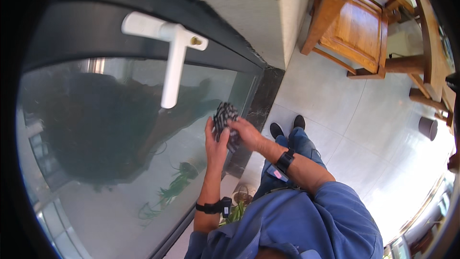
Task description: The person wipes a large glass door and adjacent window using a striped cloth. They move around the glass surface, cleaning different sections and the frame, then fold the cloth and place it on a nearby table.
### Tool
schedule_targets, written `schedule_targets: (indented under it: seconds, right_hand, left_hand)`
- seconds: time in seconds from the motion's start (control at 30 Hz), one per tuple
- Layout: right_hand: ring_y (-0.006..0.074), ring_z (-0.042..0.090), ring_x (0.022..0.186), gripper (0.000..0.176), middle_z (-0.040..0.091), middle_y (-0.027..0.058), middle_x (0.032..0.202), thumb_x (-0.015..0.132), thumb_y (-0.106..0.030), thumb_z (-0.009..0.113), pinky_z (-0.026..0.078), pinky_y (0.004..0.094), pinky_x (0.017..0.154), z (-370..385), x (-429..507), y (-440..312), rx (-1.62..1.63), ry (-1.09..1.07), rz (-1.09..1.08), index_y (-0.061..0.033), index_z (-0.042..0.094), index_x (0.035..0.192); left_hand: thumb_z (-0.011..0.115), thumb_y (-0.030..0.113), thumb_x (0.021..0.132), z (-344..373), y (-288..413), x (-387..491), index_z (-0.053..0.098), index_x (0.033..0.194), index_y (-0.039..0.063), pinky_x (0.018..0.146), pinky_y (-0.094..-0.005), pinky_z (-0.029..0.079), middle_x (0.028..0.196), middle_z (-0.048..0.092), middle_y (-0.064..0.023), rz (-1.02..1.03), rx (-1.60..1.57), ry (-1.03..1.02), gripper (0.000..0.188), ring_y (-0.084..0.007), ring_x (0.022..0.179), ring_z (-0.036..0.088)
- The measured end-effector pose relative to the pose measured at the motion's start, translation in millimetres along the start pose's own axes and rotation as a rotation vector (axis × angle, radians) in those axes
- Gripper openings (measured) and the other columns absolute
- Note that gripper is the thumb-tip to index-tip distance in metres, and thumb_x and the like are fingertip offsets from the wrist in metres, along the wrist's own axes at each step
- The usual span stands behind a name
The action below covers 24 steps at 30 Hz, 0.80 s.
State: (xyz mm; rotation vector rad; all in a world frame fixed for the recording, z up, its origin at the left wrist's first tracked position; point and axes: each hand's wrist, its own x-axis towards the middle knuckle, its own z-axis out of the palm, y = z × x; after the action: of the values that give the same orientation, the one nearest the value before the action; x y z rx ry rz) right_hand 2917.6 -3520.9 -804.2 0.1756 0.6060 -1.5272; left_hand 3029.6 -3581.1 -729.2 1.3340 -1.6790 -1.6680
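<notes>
A bunched black-and-white patterned cloth point(226, 117) is held between my two hands, in front of a glass door. My left hand point(215, 142) grips its lower left side, the thumb over the folds. From the right, my right hand point(246, 133) presses its fingers onto the cloth. Up and to the left of the hands, a white lever handle point(171, 68) with a keyhole is fixed on the door's dark frame point(90, 28). The glass pane point(118, 187) shows dark reflections and green leaves.
A wooden chair point(352, 36) and wooden table point(427, 36) stand at the upper right on grey floor tiles point(323, 90). A dark bin-like container point(428, 128) is at the right. Beside my left forearm is a potted plant point(237, 211). A wall point(248, 10) adjoins the door frame.
</notes>
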Motion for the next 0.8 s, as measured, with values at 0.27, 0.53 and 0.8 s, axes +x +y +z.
schedule_targets:
  seconds: [0.27, 0.53, 0.8]
  right_hand:
    - [0.0214, 0.06, 0.123, 0.055, 0.061, 0.0092, 0.137, 0.107, -0.039, 0.056, 0.051, 0.0417, 0.103, -38.1, -76.8, -59.5, -0.215, 0.066, -0.146, -0.0101, 0.046, 0.152]
    - [0.0199, 0.064, 0.116, 0.052, 0.064, 0.0064, 0.132, 0.104, -0.038, 0.059, 0.052, 0.0404, 0.096, -199.3, -164.5, -58.7, -0.169, 0.576, -0.256, -0.014, 0.053, 0.15]
    - [0.0199, 0.065, 0.115, 0.05, 0.067, 0.0074, 0.129, 0.102, -0.042, 0.062, 0.049, 0.0383, 0.093, -256.8, -229.1, 36.1, 0.078, 0.867, -0.37, -0.0119, 0.06, 0.142]
  left_hand:
    - [0.074, 0.0, 0.086, 66.0, 65.4, -14.2, 0.057, 0.14, 0.0, 0.102, -0.0348, 0.052, 0.132, 0.063, -0.0134, 0.057, 0.464, -0.208, 0.057, -0.0225, 0.117, 0.064]
    - [0.07, 0.004, 0.083, 21.6, 183.9, 8.4, 0.06, 0.142, 0.01, 0.102, -0.0514, 0.047, 0.144, 0.054, -0.0187, 1.046, 1.437, -0.064, 0.06, -0.0404, 0.133, 0.052]
    - [0.068, 0.001, 0.084, 11.8, 118.2, 111.2, 0.056, 0.148, 0.014, 0.115, -0.054, 0.03, 0.161, 0.039, -0.0138, 1.102, 2.021, -0.275, 0.066, -0.0383, 0.152, 0.03]
